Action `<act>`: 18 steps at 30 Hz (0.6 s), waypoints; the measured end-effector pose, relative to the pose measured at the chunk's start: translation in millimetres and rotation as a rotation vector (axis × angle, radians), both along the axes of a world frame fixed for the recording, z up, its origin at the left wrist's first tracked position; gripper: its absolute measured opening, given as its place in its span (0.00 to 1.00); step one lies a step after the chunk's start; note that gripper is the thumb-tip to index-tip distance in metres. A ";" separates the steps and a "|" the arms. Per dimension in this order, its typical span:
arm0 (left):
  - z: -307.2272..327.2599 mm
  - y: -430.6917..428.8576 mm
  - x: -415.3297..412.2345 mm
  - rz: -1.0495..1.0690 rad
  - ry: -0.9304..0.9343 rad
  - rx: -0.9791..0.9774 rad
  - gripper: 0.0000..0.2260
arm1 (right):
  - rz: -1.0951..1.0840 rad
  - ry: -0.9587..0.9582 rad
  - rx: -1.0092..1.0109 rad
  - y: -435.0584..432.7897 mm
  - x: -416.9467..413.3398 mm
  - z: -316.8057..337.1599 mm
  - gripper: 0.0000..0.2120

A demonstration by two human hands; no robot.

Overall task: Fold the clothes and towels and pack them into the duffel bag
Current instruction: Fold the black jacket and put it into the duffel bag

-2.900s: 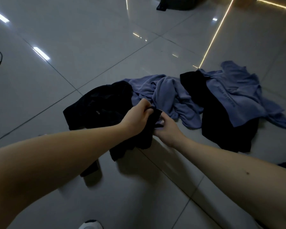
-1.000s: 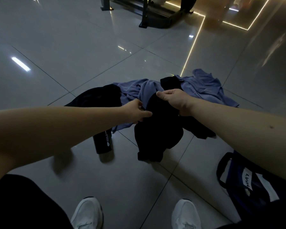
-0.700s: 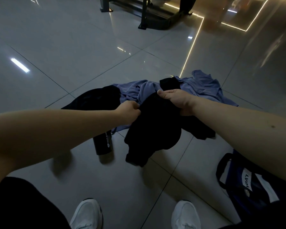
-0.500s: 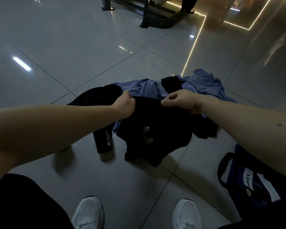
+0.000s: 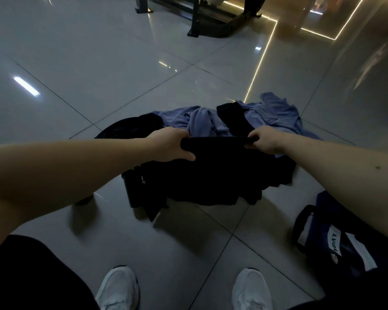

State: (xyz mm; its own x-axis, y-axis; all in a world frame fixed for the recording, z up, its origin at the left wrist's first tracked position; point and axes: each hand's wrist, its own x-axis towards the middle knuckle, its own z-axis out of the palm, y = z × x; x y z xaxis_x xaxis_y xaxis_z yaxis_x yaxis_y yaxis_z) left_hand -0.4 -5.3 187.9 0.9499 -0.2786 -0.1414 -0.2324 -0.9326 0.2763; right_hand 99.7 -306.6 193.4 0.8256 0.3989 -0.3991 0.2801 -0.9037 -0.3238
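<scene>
Glossy grey tile floor point(image 5: 99, 52) with lit strips set in it; a black metal frame point(image 5: 195, 21) stands at the far end. 1 black garment point(image 5: 217, 166) hangs stretched above the floor, the left hand point(image 5: 168, 145) and right hand point(image 5: 264, 140) each gripping its top edge. Behind it lie 2 blue garments point(image 5: 202, 124). 1 black bottle point(image 5: 134, 193) reads "BLACK". The label on 1 dark blue duffel bag point(image 5: 336, 242) reads "LVOL". 2 white shoes point(image 5: 118, 287) show below.

Arms outstretched, left hand point(image 5: 169, 146), right hand point(image 5: 264, 141) apart, each grip closed
</scene>
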 end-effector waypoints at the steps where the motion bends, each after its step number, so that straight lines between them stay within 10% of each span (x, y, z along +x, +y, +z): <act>1: -3.1 2.6 1.3 0.005 0.019 0.056 0.15 | -0.017 -0.011 0.007 -2.9 2.3 -1.3 0.08; 18: 0.4 9.0 13.4 0.205 -0.172 -0.104 0.11 | -0.363 -0.286 -0.130 -45.1 16.9 -8.1 0.06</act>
State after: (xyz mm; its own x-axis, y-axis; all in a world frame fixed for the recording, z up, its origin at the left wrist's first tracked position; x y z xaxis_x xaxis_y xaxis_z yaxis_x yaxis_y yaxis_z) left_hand 13.0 3.7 188.3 0.9955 -0.0825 0.0457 -0.0933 -0.9337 0.3457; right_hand 116.6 -351.7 185.3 0.9863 0.0264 -0.1631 0.0004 -0.9876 -0.1571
